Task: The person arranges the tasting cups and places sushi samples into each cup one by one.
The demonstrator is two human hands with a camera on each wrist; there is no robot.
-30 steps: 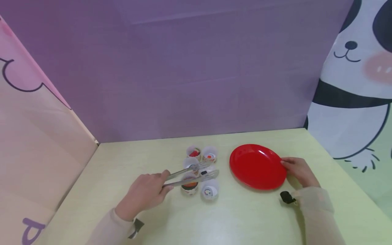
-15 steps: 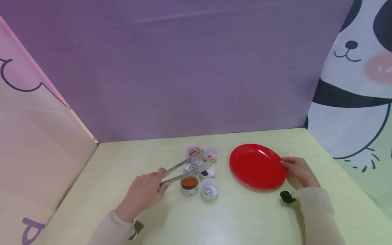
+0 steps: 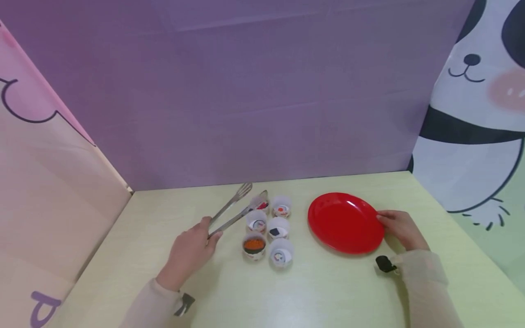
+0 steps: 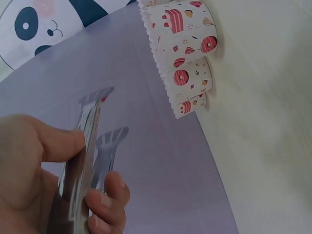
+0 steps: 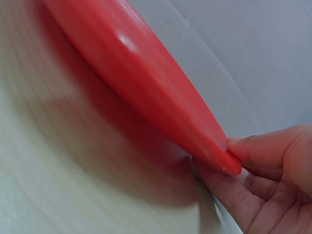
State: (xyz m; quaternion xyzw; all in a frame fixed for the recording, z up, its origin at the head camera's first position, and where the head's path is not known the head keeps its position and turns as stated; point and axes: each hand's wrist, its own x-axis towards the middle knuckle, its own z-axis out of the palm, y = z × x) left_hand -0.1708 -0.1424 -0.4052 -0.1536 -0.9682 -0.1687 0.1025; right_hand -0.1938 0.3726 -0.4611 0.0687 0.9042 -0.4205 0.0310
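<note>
My left hand (image 3: 189,253) grips metal tongs (image 3: 234,221), their two arms spread apart. One tong tip is at the back-left paper cup (image 3: 255,200), which has something red in it; the other is in the air to its left. In the left wrist view, the thumb and fingers are round the tongs (image 4: 78,180), and a small red spot shows by one tip; whether it is held cannot be told. My right hand (image 3: 404,230) pinches the rim of a red plate (image 3: 344,223). In the right wrist view, the plate (image 5: 141,73) is tilted, that edge partly off the table.
Several patterned paper cups stand in two columns left of the plate. The front-left cup (image 3: 254,247) holds orange bits; the middle-right cup (image 3: 278,229) has a dark piece inside. A purple backdrop (image 3: 254,100) rises behind the table (image 3: 303,296).
My left hand has moved the tongs left and back, from over the middle cups to the back-left cup, and their arms now stand wider apart. My right hand and the plate have stayed put.
</note>
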